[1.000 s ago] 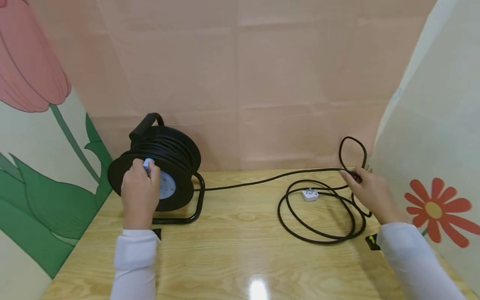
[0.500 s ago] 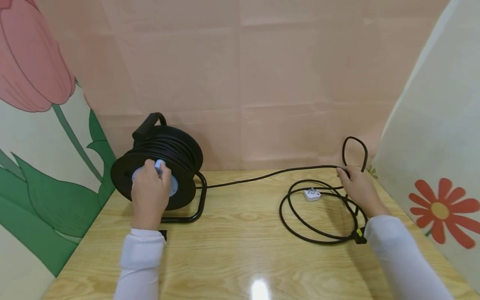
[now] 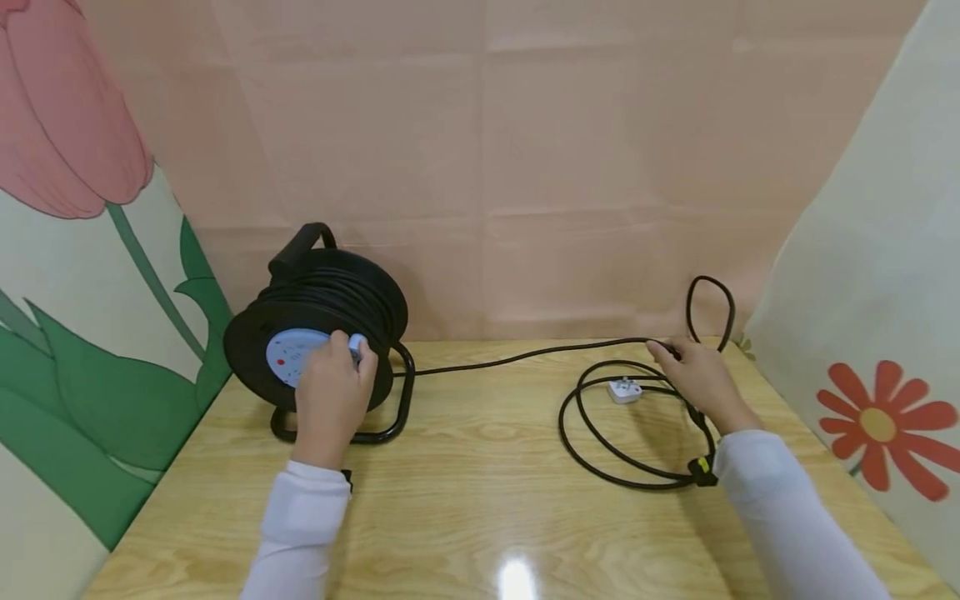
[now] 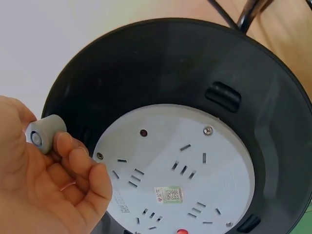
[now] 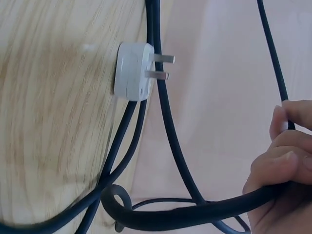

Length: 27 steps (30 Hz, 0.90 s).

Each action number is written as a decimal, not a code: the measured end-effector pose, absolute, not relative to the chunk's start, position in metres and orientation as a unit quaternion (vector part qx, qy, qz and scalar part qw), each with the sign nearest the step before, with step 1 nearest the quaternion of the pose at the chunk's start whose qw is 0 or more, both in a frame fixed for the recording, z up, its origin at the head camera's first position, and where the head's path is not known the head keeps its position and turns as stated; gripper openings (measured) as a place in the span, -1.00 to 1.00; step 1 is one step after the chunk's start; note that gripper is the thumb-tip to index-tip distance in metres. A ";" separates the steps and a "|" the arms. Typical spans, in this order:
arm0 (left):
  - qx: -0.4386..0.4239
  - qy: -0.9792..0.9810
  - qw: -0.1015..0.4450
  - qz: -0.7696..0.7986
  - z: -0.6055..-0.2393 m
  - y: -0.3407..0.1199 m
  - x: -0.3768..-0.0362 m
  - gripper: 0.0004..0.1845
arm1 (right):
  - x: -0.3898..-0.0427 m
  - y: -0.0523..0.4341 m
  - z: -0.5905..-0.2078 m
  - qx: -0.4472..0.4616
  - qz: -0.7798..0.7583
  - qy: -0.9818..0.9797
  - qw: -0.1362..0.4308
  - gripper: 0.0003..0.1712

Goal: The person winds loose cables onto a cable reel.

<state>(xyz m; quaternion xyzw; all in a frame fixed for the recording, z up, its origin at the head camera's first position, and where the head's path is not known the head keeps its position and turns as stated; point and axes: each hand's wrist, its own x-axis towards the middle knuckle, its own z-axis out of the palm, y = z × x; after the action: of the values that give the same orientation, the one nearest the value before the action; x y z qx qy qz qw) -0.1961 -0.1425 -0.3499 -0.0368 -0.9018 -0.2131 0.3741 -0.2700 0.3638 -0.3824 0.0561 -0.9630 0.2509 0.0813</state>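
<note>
A black cable reel (image 3: 330, 283) stands at the left of the table, black cable wound on its drum. My left hand (image 3: 333, 400) grips the grey crank knob (image 4: 45, 132) at the edge of the reel's front disc. The pale socket panel (image 4: 170, 161) with its slots and red button faces that hand. On the right, my right hand (image 3: 697, 375) pinches the black cable (image 3: 517, 358), which runs slack from the reel; a loop of it stands up behind the hand. Below lie loose coils with a white plug (image 5: 132, 72), prongs exposed.
The wood-grain table (image 3: 450, 500) runs back to a pink wall covering (image 3: 480, 167). Flower-painted panels stand at the left and right. The reel's black tube stand (image 3: 405, 400) rests on the table, and its carrying handle (image 3: 300, 246) is at the top.
My left hand has swung rightward with the crank knob as the reel's disc turned, uncovering the socket panel. My right hand has shifted left along with the cable; the plug lies nearly still.
</note>
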 end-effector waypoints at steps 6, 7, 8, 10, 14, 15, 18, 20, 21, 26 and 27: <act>-0.034 -0.913 0.349 -0.209 -0.357 -0.138 -0.192 -0.66 | -0.275 0.358 -0.383 0.063 0.256 -0.962 0.074 -0.18; -0.034 -0.915 0.344 -0.209 -0.359 -0.137 -0.192 -0.65 | -0.276 0.357 -0.384 0.064 0.259 -0.961 0.075 -0.19; -0.037 -0.917 0.340 -0.207 -0.360 -0.137 -0.192 -0.65 | -0.277 0.356 -0.384 0.064 0.269 -0.958 0.074 -0.20; -0.038 -0.921 0.328 -0.206 -0.364 -0.136 -0.192 -0.65 | -0.277 0.352 -0.385 0.063 0.284 -0.954 0.074 -0.21; -0.036 -0.935 0.289 -0.202 -0.371 -0.135 -0.191 -0.64 | -0.277 0.345 -0.386 0.054 0.301 -0.949 0.080 -0.27; -0.034 -0.938 0.278 -0.202 -0.373 -0.135 -0.191 -0.64 | -0.277 0.342 -0.386 0.054 0.300 -0.949 0.084 -0.27; -0.028 -0.949 0.237 -0.204 -0.378 -0.135 -0.190 -0.64 | -0.276 0.334 -0.386 0.062 0.300 -0.948 0.081 -0.29; -0.024 -0.954 0.213 -0.209 -0.381 -0.136 -0.190 -0.64 | -0.276 0.327 -0.385 0.072 0.300 -0.948 0.073 -0.31; -0.023 -0.956 0.200 -0.212 -0.383 -0.136 -0.190 -0.63 | -0.276 0.323 -0.384 0.079 0.299 -0.949 0.069 -0.33; -0.027 -0.964 0.155 -0.212 -0.394 -0.141 -0.191 -0.62 | -0.277 0.305 -0.383 0.097 0.294 -0.949 0.060 -0.36; -0.025 -0.966 0.145 -0.211 -0.395 -0.143 -0.191 -0.61 | -0.278 0.302 -0.383 0.101 0.295 -0.948 0.060 -0.36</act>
<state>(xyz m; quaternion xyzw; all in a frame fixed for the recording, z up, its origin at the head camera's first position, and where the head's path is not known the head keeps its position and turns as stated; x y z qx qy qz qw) -0.1913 -0.1428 -0.3950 -0.0252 -0.9663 -0.2111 0.1450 -0.2778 0.3022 -0.3826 0.1010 -0.9481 0.2954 0.0598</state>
